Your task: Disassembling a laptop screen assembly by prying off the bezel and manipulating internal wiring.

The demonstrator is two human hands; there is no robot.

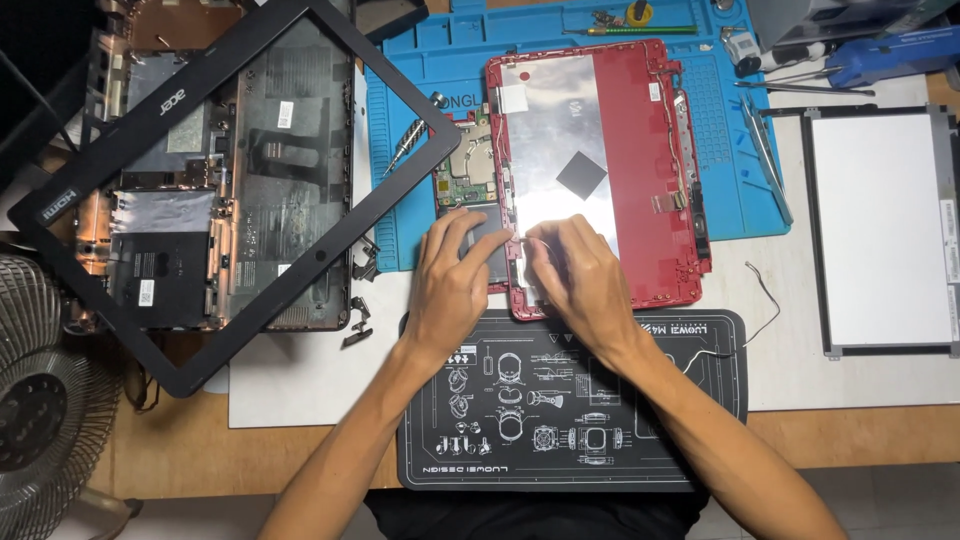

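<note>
Fingers [530,240] of both hands pinched at red laptop shell [640,150] lower edge — grip unclear (blurred).

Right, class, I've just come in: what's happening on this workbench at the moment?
A person is working with both bare hands on an opened red laptop shell lying across a blue work mat. The left hand rests at the shell's lower left edge, and the right hand pinches something small there; what it is cannot be seen. A black screen bezel lies over another dismantled laptop base on the left. A bare display panel sits on the right, and a black printed mat lies nearest the person.
</note>
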